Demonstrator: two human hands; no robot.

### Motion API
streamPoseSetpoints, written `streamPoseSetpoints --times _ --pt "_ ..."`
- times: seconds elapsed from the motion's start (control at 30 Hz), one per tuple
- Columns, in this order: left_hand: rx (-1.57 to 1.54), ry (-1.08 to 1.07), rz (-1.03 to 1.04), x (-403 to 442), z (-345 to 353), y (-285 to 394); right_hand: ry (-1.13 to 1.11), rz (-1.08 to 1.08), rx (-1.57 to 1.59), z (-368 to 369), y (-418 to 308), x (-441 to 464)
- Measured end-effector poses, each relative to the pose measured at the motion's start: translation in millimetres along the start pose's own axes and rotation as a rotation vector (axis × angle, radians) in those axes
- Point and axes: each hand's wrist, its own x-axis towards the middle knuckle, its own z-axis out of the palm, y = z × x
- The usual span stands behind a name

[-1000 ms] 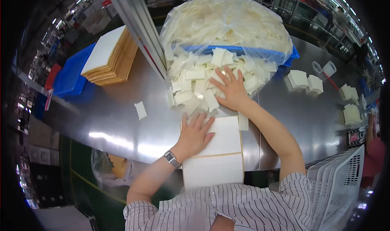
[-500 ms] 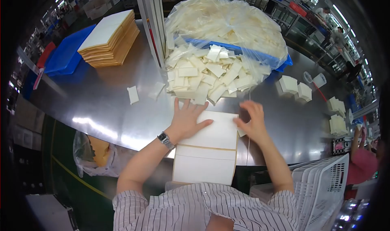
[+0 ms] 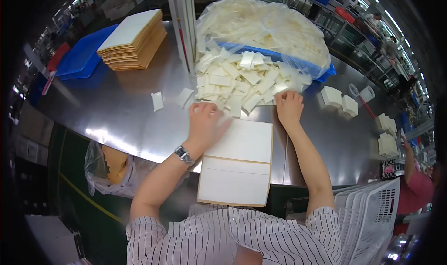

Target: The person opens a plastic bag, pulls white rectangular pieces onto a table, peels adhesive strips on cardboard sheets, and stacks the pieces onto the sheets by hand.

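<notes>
A sheet of white label backing with a tan edge (image 3: 237, 141) lies in front of me, its lower part hanging past the table edge. My left hand (image 3: 205, 127) is at its upper left corner, fingers bent down, the thumb smeared by motion; I cannot tell what it holds. My right hand (image 3: 289, 109) reaches to the right front edge of a heap of cream flat pieces (image 3: 228, 78), its fingers curled together and the tips hidden. Two loose cream pieces, one of them (image 3: 157, 101), lie left of the heap.
Behind the heap is a clear plastic bag of similar pieces (image 3: 265, 23) in a blue tray (image 3: 298, 65). Stacked sheets (image 3: 132, 46) stand left near a metal post (image 3: 182, 32). Small cream stacks (image 3: 331, 97) sit right. White baskets (image 3: 368, 218) and another person (image 3: 415, 190) are at lower right.
My left hand has lifted off the sheet and its fingers have bent. My right hand has moved from the sheet's right edge forward to the heap, its fingers now closed together.
</notes>
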Motion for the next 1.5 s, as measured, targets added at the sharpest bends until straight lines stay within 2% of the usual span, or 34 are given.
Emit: streamPoseSetpoints --times 0.07,0.13,0.17,0.2,0.23,0.27,0.3,0.47,0.53,0.6,0.67,0.73,0.77,0.83,0.9,0.97,1.0,1.13,1.2,1.27,1.3,1.4,1.5 --pt "0.08 0.09 -0.159 -7.2 -17.8 -23.8 0.065 0.028 0.01 -1.0 -9.2 9.5" --pt "0.213 0.082 -0.337 -23.6 -30.7 -63.1 0.124 0.081 0.007 -7.0 -13.8 13.0" --pt "0.294 0.055 -0.433 -34.9 -27.7 -87.6 0.075 0.099 0.282 -10.9 -14.2 14.1" --pt "0.295 0.042 -0.415 -45.2 -26.1 -107.5 0.034 0.118 0.557 -18.6 -14.2 13.9" --pt "0.22 -0.045 -0.509 -55.7 -24.5 -123.8 0.042 0.143 0.555 -36.7 -24.5 10.5" --pt "0.145 -0.135 -0.599 -59.4 -22.4 -130.6 -0.054 0.164 0.901 -63.2 -46.2 6.0" --pt "0.081 -0.175 -0.592 -58.1 -22.7 -127.8 -0.147 0.184 1.245 -89.7 -66.8 -0.3" --pt "-0.24 -0.27 -0.469 -28.0 -7.4 -106.0 -0.434 -0.187 2.255 -191.0 -126.4 -46.4" --pt "-0.355 -0.33 -0.438 -23.7 -1.4 -87.5 -0.417 -0.274 2.505 -220.2 -151.7 -63.0" --pt "-0.19 -0.161 -0.256 -19.7 1.2 -64.4 -0.423 -0.189 2.631 -254.1 -167.8 -65.2" --pt "-0.182 -0.167 -0.164 -21.8 -8.9 -25.0 -0.389 -0.145 2.661 -260.1 -188.2 -86.3" --pt "-0.15 -0.291 -0.008 -33.2 -14.4 8.6 -0.371 -0.117 2.704 -262.7 -190.0 -92.7" --pt "-0.154 -0.293 -0.007 -38.8 -18.8 26.2 -0.354 -0.119 2.706 -262.2 -205.2 -103.0" --pt "-0.109 -0.478 0.097 -48.7 -25.2 55.1 -0.328 -0.13 2.714 -272.7 -174.1 -99.1" --pt "-0.104 -0.52 0.086 -61.1 -21.1 66.1 -0.299 -0.138 2.725 -310.7 -156.0 -148.6" --pt "-0.104 -0.535 0.06 -66.0 -16.8 70.6 -0.266 -0.148 2.723 -302.4 -180.2 -154.6" --pt "-0.112 -0.536 0.065 -65.3 -15.1 71.5 -0.246 -0.15 2.72 -276.8 -186.0 -118.6" --pt "-0.116 -0.501 0.044 -61.6 -9.9 73.1 -0.193 -0.172 2.724 -285.8 -165.2 -116.7" --pt "-0.12 -0.486 0.043 -60.0 -6.8 74.5 -0.168 -0.194 2.725 -284.2 -177.6 -122.5" --pt "-0.114 -0.481 0.033 -59.3 -5.0 75.6 -0.137 -0.216 2.724 -248.9 -208.1 -88.5" --pt "-0.115 -0.48 0.036 -59.5 -4.6 75.5 -0.12 -0.224 2.725 -260.7 -190.6 -93.4" --pt "-0.11 -0.485 0.034 -59.7 -4.8 75.0 -0.063 -0.242 2.734 -255.2 -231.6 -114.0" --pt "-0.112 -0.495 0.027 -58.7 -5.4 74.9 -0.004 -0.259 2.742 -250.6 -231.4 -113.0"
